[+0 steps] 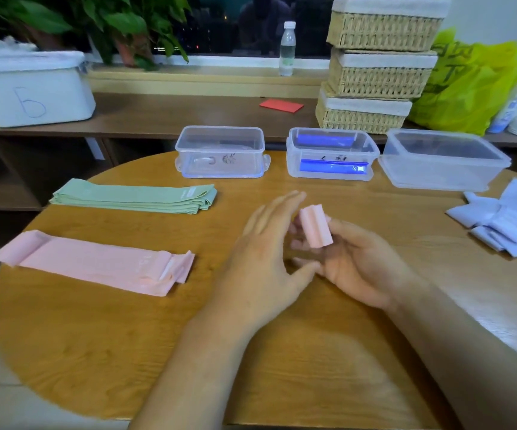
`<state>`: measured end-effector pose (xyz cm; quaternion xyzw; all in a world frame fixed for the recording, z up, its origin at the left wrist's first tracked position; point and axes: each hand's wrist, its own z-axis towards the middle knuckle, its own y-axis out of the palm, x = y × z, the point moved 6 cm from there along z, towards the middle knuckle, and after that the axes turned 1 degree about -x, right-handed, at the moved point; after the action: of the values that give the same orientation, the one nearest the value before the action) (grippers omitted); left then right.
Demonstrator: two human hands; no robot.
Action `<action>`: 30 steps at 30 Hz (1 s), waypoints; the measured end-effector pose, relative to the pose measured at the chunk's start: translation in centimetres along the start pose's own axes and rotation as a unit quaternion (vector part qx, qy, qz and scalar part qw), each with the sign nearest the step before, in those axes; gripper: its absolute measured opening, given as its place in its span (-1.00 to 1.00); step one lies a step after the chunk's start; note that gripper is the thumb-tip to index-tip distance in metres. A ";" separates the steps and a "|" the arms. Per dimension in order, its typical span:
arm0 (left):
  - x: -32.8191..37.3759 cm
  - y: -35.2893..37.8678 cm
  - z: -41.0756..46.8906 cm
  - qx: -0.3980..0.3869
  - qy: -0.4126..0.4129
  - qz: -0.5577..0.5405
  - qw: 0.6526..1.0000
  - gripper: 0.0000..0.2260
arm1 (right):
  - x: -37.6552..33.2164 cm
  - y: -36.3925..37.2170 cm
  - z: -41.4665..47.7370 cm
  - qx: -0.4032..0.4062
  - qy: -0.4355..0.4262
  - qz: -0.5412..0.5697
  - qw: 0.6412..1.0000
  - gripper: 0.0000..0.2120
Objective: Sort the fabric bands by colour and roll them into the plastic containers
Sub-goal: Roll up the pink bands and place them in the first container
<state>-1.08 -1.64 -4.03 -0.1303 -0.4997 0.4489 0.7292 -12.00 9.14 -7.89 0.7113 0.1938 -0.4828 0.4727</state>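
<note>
One pink roll sits over the table in your right hand, fingers curled round it, probably to stop it unwinding. Left hand is spread and holds nothing. It likely goes in the left container.

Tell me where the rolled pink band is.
Head view, right of centre: the rolled pink band is held in the right hand, beside the left hand, above the table.
</note>
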 end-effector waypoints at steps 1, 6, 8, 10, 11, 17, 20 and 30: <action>0.0 0.0 0.0 0.002 0.004 0.000 1.000 -0.13 | 0.3 0.2 0.0 -0.013 0.011 0.015 1.000 -0.59; 0.4 -0.1 -0.2 0.027 0.012 0.005 1.000 -0.25 | 1.2 1.6 0.1 -0.045 0.029 0.013 0.998 -0.68; 0.2 -0.1 -0.3 0.031 0.001 0.016 0.999 -0.31 | 1.4 2.1 0.0 -0.054 0.034 0.001 0.998 -0.67; 0.1 -0.1 -0.4 0.025 -0.006 0.032 0.999 -0.33 | 1.3 2.2 -0.1 -0.058 0.040 -0.007 0.998 -0.66; 0.0 -0.1 -0.5 0.024 -0.006 0.038 0.999 -0.33 | 1.3 2.3 -0.2 -0.057 0.043 -0.015 0.997 -0.64; -0.4 -0.9 -0.8 0.023 -0.018 0.078 0.997 -0.37 | 1.3 2.7 -0.6 -0.060 0.048 -0.090 0.993 -0.52; -0.4 -1.3 -1.0 0.002 -0.031 0.081 0.996 -0.39 | 1.3 2.6 -0.8 -0.056 0.037 -0.138 0.988 -0.54; 0.0 -1.5 -1.3 -0.036 -0.037 0.090 0.995 -0.54 | 1.2 2.8 -1.1 -0.052 0.014 -0.202 0.978 -0.83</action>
<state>0.86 -2.15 -3.68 -0.1844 -0.5285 0.4988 0.6617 -8.84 8.55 -7.53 0.6389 0.3649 -0.5470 0.3993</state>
